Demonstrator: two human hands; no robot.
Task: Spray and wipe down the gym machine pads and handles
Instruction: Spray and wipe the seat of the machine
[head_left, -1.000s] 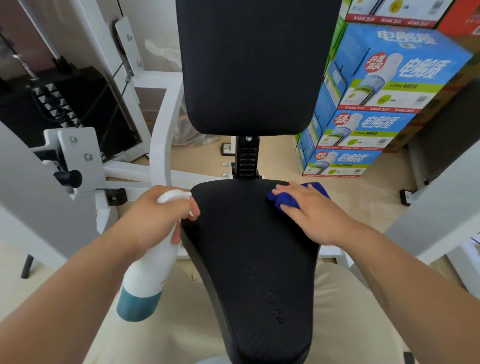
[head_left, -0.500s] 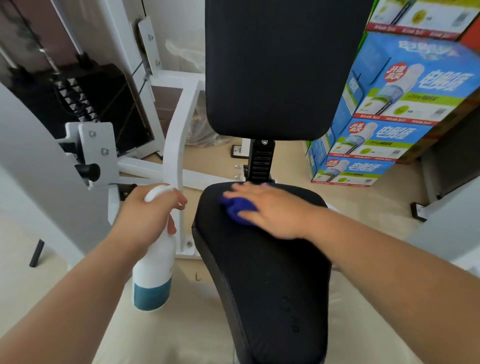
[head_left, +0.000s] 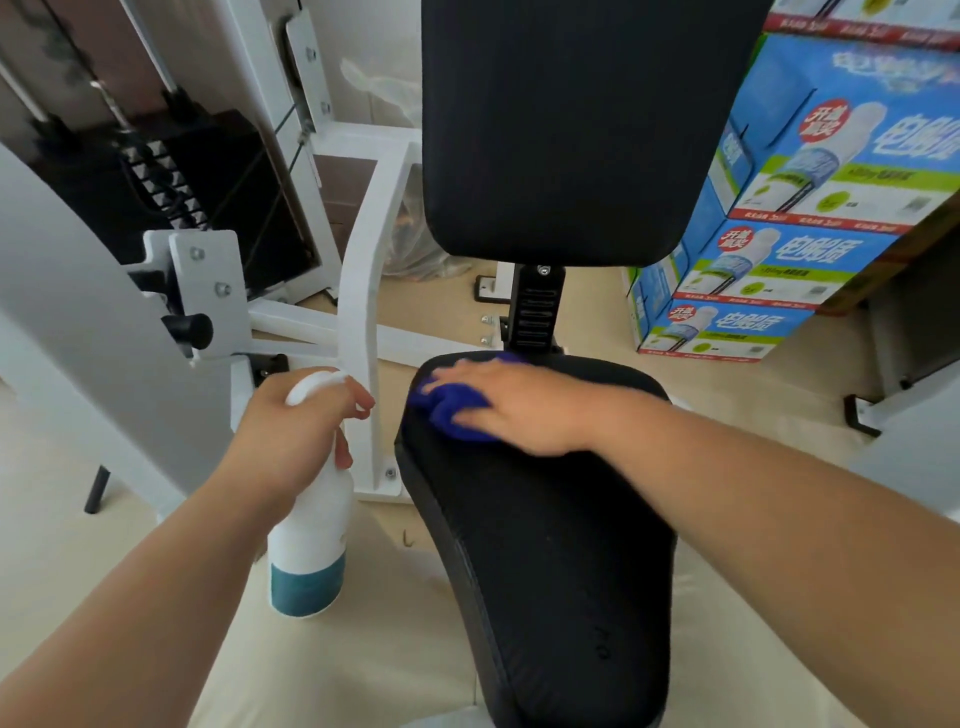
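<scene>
The black seat pad runs from the centre down to the bottom edge, and the black back pad stands upright above it. My right hand presses a blue cloth flat on the seat's far left corner. My left hand grips the neck of a white spray bottle with a teal base, held upright to the left of the seat, beside the white frame post.
The weight stack and cables fill the upper left, with a black knob on a white bracket. Stacked blue cartons stand at the right. White machine arms flank both sides over the beige floor.
My right hand has slid the blue cloth from the seat's far right corner across to its far left corner. The spray bottle stays held at the left, now more upright.
</scene>
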